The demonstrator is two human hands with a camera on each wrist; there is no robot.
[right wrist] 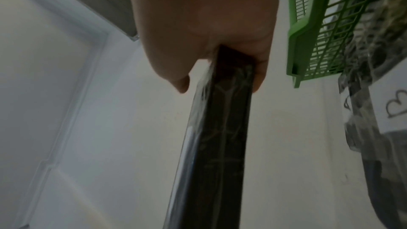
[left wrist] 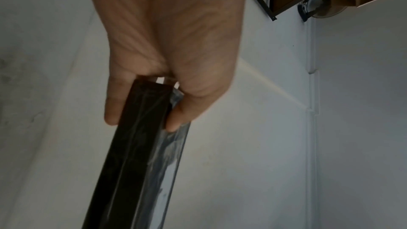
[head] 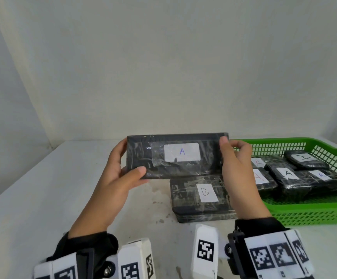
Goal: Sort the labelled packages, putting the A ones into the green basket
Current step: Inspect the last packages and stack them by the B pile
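Note:
A flat black package wrapped in clear film, with a white label marked A (head: 181, 152), is held upright above the table. My left hand (head: 121, 168) grips its left end, thumb on the front. My right hand (head: 232, 158) grips its right end. The wrist views show the package edge-on (left wrist: 141, 145) (right wrist: 222, 128), pinched between thumb and fingers of the left hand (left wrist: 165, 58) and the right hand (right wrist: 209, 23). The green basket (head: 314, 210) at the right holds several black packages labelled A (head: 288, 173). A black package labelled B (head: 205, 193) lies flat on the table below the held one.
The white table (head: 42, 188) runs left and forward, with a white wall (head: 163, 67) behind it. The B package tops a small stack next to the basket's left wall (right wrist: 308, 32). Tracking markers sit on both wrists.

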